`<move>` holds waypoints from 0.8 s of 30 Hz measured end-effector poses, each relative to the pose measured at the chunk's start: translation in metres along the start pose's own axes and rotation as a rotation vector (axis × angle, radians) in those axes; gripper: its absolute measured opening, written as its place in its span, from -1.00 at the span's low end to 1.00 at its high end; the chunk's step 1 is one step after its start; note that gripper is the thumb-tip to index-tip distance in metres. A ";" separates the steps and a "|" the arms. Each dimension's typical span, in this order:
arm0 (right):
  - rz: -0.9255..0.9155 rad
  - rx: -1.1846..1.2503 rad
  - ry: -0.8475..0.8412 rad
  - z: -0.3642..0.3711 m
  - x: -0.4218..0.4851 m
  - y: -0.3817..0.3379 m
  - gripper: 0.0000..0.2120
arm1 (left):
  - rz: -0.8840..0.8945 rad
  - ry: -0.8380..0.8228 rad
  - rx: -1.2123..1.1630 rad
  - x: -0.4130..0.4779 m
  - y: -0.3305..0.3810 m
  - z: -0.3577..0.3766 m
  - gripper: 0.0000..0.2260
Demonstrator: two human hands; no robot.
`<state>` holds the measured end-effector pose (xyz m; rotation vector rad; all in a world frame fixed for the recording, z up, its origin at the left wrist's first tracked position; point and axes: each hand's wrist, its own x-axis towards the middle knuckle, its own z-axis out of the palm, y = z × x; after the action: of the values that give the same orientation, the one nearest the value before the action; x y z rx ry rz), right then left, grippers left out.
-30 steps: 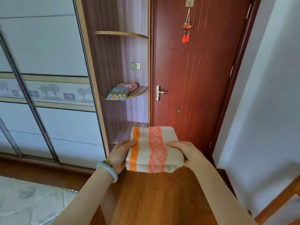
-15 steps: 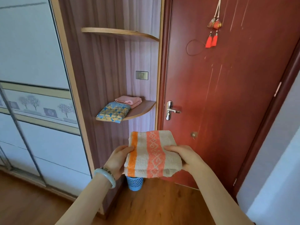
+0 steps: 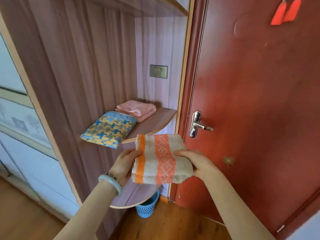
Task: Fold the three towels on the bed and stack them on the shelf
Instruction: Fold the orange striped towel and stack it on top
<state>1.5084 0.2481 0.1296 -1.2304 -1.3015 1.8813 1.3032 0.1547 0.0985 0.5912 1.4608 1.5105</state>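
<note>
Middle shelf [image 3: 156, 119]: folded blue-and-yellow towel [image 3: 109, 129] at front left, folded pink towel [image 3: 136, 110] behind it, edges touching. Left hand [image 3: 124, 166], pale green bangle [image 3: 110, 183] at the wrist, grips the left edge of the folded orange-striped towel [image 3: 161, 158], thumb on top, fingers curled beneath. Towel held level in the air, just below the shelf's front rim. Right hand [image 3: 199, 164] grips the right edge likewise. Blue basket [image 3: 147, 207] on the floor below.

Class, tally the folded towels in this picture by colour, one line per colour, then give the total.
Pink towel: 1
Blue and yellow towel: 1
Cream and orange towel: 1
Total: 3
</note>
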 end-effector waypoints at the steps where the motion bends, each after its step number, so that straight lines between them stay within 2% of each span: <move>1: -0.001 -0.006 0.000 -0.002 0.023 -0.008 -0.76 | 0.009 -0.010 -0.007 0.022 0.005 0.004 -0.76; 3: 0.000 -0.004 0.008 -0.006 0.068 -0.028 -0.76 | 0.008 0.009 -0.025 0.065 0.016 0.013 -0.78; 7: -0.016 -0.013 -0.025 -0.010 0.149 -0.068 -0.69 | 0.012 0.069 -0.072 0.137 0.040 0.030 -0.67; 11: 0.008 -0.033 -0.053 -0.007 0.210 -0.088 -0.69 | 0.003 0.169 -0.053 0.181 0.057 0.038 -0.88; 14: 0.020 -0.074 -0.104 0.002 0.254 -0.099 -0.69 | -0.007 0.225 -0.063 0.207 0.059 0.034 -0.87; 18: 0.011 -0.100 -0.251 0.023 0.305 -0.126 -0.79 | 0.056 0.348 -0.098 0.232 0.068 0.034 -0.75; 24: 0.012 -0.128 -0.472 0.057 0.383 -0.186 -0.69 | 0.162 0.512 -0.079 0.267 0.115 0.035 -0.79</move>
<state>1.2769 0.6088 0.1628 -0.8782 -1.6783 2.2104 1.1778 0.4147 0.1461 0.2873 1.7539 1.9356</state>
